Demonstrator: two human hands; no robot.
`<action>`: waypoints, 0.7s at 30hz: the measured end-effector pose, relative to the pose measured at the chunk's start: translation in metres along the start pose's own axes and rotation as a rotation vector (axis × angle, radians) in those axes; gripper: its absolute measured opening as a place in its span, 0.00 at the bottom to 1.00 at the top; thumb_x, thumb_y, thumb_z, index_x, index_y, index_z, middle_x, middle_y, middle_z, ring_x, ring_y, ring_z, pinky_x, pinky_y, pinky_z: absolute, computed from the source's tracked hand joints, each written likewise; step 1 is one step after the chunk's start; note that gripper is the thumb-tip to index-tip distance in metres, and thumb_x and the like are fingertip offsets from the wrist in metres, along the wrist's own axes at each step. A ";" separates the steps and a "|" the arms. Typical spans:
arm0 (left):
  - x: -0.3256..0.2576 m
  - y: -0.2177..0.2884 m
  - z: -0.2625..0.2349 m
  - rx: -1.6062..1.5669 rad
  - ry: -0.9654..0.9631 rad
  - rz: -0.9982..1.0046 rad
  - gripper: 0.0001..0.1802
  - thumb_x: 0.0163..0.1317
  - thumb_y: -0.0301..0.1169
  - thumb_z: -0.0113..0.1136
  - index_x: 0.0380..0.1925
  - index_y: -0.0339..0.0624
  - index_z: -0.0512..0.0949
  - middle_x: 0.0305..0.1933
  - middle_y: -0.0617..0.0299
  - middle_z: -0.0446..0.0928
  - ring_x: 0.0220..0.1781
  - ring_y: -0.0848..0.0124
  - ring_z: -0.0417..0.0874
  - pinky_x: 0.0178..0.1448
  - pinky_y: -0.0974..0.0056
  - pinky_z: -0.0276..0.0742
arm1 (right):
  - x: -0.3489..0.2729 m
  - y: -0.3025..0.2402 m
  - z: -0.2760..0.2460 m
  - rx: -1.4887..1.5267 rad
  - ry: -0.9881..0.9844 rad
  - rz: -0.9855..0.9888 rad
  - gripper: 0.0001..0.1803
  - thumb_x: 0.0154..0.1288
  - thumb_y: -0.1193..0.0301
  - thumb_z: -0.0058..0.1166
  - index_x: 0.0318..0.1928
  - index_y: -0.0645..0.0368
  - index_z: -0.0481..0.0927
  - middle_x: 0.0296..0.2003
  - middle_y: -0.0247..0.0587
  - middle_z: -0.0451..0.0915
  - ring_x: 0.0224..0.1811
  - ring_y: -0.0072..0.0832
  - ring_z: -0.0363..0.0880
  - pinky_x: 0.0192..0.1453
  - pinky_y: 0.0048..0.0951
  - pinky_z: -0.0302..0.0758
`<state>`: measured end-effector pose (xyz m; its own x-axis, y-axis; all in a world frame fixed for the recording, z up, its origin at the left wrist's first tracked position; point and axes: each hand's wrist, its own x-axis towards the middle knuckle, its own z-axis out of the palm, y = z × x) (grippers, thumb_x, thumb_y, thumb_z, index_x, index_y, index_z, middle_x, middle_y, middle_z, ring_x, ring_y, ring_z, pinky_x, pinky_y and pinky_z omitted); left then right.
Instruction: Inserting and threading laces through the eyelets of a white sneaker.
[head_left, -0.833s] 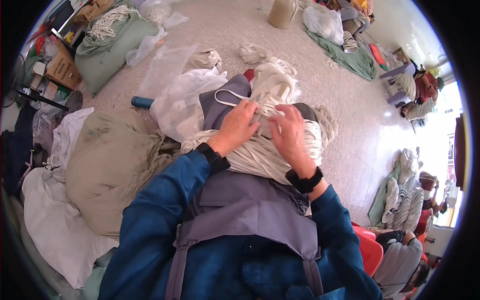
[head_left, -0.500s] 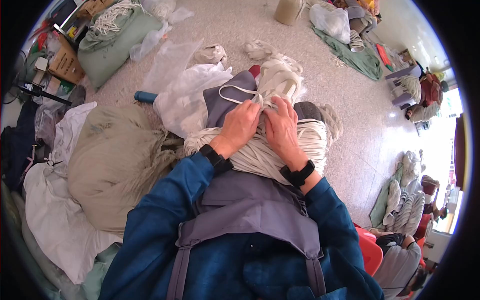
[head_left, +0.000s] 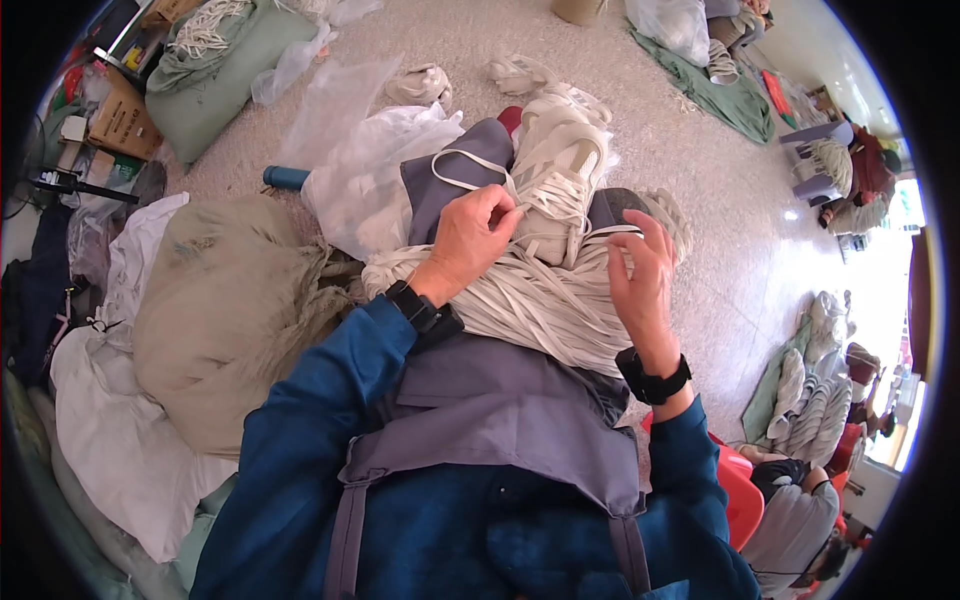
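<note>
Speckled grey floor [head_left: 700, 190] spreads out past the person's knees, littered with clear plastic bags [head_left: 345, 110], a blue tube [head_left: 287, 178] and small loose bundles of white strap. On the lap, over a grey apron [head_left: 500, 400], lies a thick heap of flat white straps [head_left: 540, 300], most of it lying in roughly parallel strands that run from left to right. Just beyond the heap, a wound white bundle [head_left: 555, 175] rests on grey cloth.

The left hand [head_left: 470, 235] is closed, its fingers pinching a strand at the far edge of the heap, close to the wound bundle. The right hand [head_left: 640, 270] is held half open, palm turned inward, with a strand or two passing across its fingers; whether it grips them firmly I cannot tell.

As a judgement, the sorting looks well under way but not finished: one bundle seems wound, others lie done on the floor, yet the heap on the lap is still large and loose. A full tan sack [head_left: 225, 300] at the left suggests more may wait.

Where the strap ends lie is hidden inside the heap. The sack's contents cannot be seen. The person's legs are covered by the apron and straps. At the right rim, other people [head_left: 860, 170] sit among similar white piles, bent and small by the lens, so their work is hard to make out.
</note>
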<state>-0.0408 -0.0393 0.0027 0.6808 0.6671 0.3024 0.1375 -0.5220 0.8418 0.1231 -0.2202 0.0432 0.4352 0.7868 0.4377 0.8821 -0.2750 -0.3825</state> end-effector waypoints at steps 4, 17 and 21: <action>-0.002 -0.003 0.000 0.000 -0.027 -0.042 0.07 0.63 0.25 0.68 0.34 0.35 0.78 0.30 0.58 0.84 0.29 0.71 0.85 0.36 0.67 0.81 | 0.022 -0.052 0.031 0.060 -0.024 -0.165 0.08 0.54 0.77 0.61 0.38 0.61 0.84 0.56 0.49 0.77 0.65 0.49 0.70 0.71 0.52 0.63; -0.004 -0.002 -0.005 -0.145 -0.022 -0.104 0.07 0.63 0.24 0.68 0.32 0.35 0.78 0.30 0.61 0.82 0.29 0.75 0.83 0.36 0.68 0.80 | -0.047 0.071 -0.059 -0.158 -0.163 0.160 0.04 0.56 0.78 0.61 0.31 0.60 0.79 0.54 0.46 0.80 0.60 0.47 0.76 0.69 0.51 0.64; -0.006 -0.004 -0.002 -0.197 -0.017 -0.121 0.07 0.64 0.25 0.69 0.33 0.35 0.78 0.31 0.63 0.82 0.32 0.76 0.82 0.39 0.70 0.79 | -0.074 0.076 -0.074 -0.107 -0.303 0.288 0.04 0.59 0.78 0.60 0.34 0.59 0.78 0.53 0.46 0.80 0.59 0.45 0.77 0.70 0.50 0.63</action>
<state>-0.0466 -0.0403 -0.0018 0.6799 0.7089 0.1877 0.0771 -0.3236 0.9430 0.1713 -0.3399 0.0423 0.6076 0.7920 0.0607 0.7531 -0.5501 -0.3609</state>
